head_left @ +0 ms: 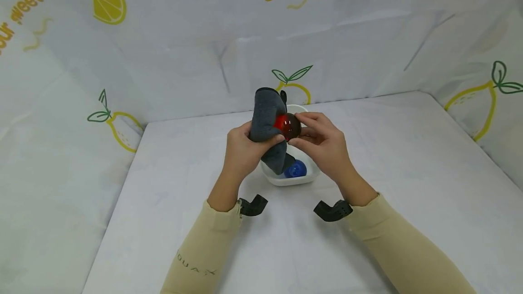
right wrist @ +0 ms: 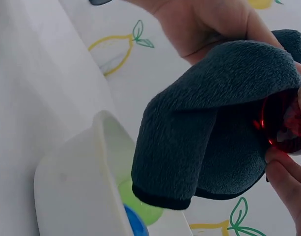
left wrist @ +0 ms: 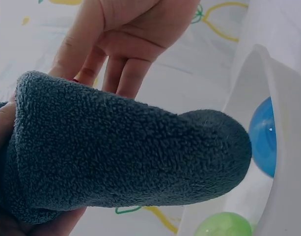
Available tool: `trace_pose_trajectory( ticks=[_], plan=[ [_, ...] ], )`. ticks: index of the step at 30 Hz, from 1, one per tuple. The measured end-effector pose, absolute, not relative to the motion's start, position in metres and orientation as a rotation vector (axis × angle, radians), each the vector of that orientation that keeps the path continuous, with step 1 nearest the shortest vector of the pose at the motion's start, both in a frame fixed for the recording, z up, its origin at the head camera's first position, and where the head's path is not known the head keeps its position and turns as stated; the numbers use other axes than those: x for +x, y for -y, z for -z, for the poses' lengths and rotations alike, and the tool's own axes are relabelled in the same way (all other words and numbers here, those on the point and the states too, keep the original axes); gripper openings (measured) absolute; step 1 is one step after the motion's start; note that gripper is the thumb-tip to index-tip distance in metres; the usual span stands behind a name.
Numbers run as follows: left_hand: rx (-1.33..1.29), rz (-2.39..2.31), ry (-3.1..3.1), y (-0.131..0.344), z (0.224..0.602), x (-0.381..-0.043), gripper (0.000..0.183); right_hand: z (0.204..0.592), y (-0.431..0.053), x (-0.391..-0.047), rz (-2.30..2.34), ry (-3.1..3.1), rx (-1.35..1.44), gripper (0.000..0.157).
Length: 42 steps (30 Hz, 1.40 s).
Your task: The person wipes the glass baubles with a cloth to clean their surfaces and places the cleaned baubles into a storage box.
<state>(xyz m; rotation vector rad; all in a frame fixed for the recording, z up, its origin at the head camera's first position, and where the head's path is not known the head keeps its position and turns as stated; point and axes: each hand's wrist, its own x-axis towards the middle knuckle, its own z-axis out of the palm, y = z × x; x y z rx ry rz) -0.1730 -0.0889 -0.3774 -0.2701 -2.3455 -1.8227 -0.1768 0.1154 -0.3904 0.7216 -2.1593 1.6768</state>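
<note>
My left hand (head_left: 244,152) grips a folded dark grey towel (head_left: 264,117), its thumb lying across the cloth. Against the towel's right side is a shiny, see-through red ball (head_left: 289,127), which my right hand (head_left: 327,142) pinches between fingers and thumb. In the right wrist view the cloth (right wrist: 175,132) drapes down beside the red ball (right wrist: 287,125), covering part of it. Both hands are above a white plastic basin (head_left: 282,182). Inside it a blue ball (head_left: 297,169) shows past the towel's lower end, and a green ball (left wrist: 224,225) appears in the left wrist view.
A white cloth (head_left: 163,203) with lemon prints covers the table and the wall behind. Black wrist mounts (head_left: 253,205) stick out inward from both sleeves, above the table. The basin's far end (head_left: 297,108) lies behind the towel and hands.
</note>
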Motion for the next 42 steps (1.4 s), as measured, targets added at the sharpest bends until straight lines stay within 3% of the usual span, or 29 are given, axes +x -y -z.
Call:
trace_pose_trajectory(
  ticks=[9, 20, 26, 42],
  plan=[
    [-0.279, 1.868, 2.394, 0.092, 0.376, -0.174, 0.046, 0.393, -0.110, -0.175, -1.249, 2.161, 0.852, 0.060],
    [-0.393, 1.958, 2.269, 0.096, 0.376, -0.175, 0.043, 0.394, -0.103, -0.172, -1.817, 2.205, 0.644, 0.058],
    [-0.386, 1.949, 2.239, 0.094, 0.378, -0.177, 0.045, 0.391, -0.100, -0.171, -2.207, 2.113, 0.524, 0.045],
    [-0.350, 1.958, 2.234, 0.090, 0.377, -0.177, 0.045, 0.386, -0.100, -0.166, -2.145, 2.055, 0.577, 0.047]
  ],
)
